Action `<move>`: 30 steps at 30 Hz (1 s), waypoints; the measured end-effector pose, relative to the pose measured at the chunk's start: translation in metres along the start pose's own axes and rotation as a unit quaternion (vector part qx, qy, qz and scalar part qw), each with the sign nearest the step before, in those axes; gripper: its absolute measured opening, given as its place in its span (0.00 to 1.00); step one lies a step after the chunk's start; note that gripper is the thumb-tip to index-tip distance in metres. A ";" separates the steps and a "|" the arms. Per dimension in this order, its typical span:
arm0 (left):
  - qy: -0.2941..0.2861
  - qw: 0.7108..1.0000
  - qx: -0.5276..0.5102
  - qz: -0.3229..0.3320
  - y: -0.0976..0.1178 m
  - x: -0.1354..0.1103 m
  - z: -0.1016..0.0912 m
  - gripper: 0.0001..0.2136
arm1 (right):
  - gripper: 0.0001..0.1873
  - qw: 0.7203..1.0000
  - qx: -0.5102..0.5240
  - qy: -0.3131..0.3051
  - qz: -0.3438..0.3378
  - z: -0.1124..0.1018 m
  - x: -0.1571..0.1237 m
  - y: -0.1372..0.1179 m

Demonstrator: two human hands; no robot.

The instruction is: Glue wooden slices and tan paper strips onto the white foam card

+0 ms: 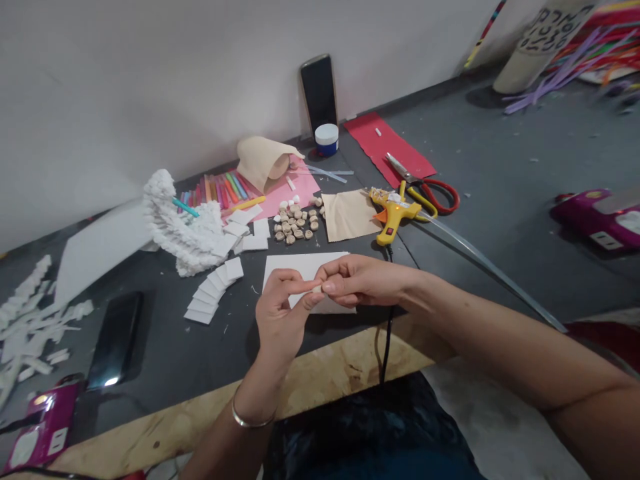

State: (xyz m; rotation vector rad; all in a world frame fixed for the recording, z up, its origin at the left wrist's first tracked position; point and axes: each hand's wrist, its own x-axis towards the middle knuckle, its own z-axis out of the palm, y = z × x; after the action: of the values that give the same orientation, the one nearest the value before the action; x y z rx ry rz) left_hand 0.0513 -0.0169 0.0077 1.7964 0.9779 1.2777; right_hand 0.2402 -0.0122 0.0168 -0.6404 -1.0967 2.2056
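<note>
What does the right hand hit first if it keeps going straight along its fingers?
The right hand meets the small white piece first, which sits at its fingertips against the left hand. It seems to be touching the piece, though depth is hard to judge from this view.

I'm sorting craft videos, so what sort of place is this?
Probably a craft workspace: a yellow hot glue gun, red-handled scissors and small cut white squares lie on a dark work surface.

Craft workspace: dark work table point(165, 353), hot glue gun point(393, 213), scissors point(430, 190), foam squares point(213, 290), pipe cleaners point(565, 73).
</note>
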 end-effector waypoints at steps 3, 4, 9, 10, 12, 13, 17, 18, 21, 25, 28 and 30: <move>0.002 0.999 -0.024 -0.020 -0.003 0.001 0.001 0.05 | 0.17 1.000 -0.005 0.021 -0.010 0.001 0.001 0.000; -0.010 0.999 -0.030 -0.020 -0.003 0.001 0.001 0.05 | 0.16 0.999 -0.009 0.032 -0.011 0.001 0.002 0.001; -0.089 0.990 0.107 0.027 0.001 0.008 -0.003 0.05 | 0.13 0.987 -0.107 0.113 -0.032 -0.003 0.004 0.003; -0.099 0.982 0.156 0.045 0.002 0.009 -0.004 0.05 | 0.12 0.980 -0.144 0.135 -0.034 -0.004 0.004 0.004; -0.114 0.962 0.234 0.085 0.003 0.009 -0.005 0.05 | 0.10 0.964 -0.209 0.165 -0.031 -0.006 0.004 0.004; -0.115 0.954 0.256 0.100 0.003 0.009 -0.006 0.04 | 0.10 0.959 -0.225 0.167 -0.027 -0.006 0.004 0.004; -0.085 0.961 0.249 0.088 0.003 0.008 -0.006 0.04 | 0.12 0.979 -0.174 0.100 -0.019 -0.007 0.001 0.000; -0.076 0.968 0.227 0.070 0.004 0.007 -0.005 0.04 | 0.13 0.985 -0.150 0.078 -0.014 -0.007 0.000 -0.002; -0.065 0.987 0.143 0.022 0.005 0.008 -0.005 0.04 | 0.15 0.995 -0.094 0.025 0.002 -0.008 -0.002 -0.004; -0.057 0.998 0.035 -0.022 0.004 0.007 -0.005 0.05 | 0.15 0.999 -0.046 -0.012 0.001 -0.009 -0.003 -0.004; -0.040 0.997 -0.036 -0.056 -0.002 0.005 -0.002 0.05 | 0.14 1.000 -0.024 -0.012 0.004 -0.007 -0.002 -0.003; -0.018 0.993 -0.079 -0.082 -0.005 0.002 0.001 0.06 | 0.15 1.000 -0.006 -0.009 0.006 -0.005 -0.001 -0.002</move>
State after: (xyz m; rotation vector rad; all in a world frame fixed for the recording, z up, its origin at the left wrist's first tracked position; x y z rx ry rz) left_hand 0.0522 -0.0126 0.0036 1.5797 0.9560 1.1819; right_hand 0.2449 -0.0095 0.0158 -0.6357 -1.1187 2.2199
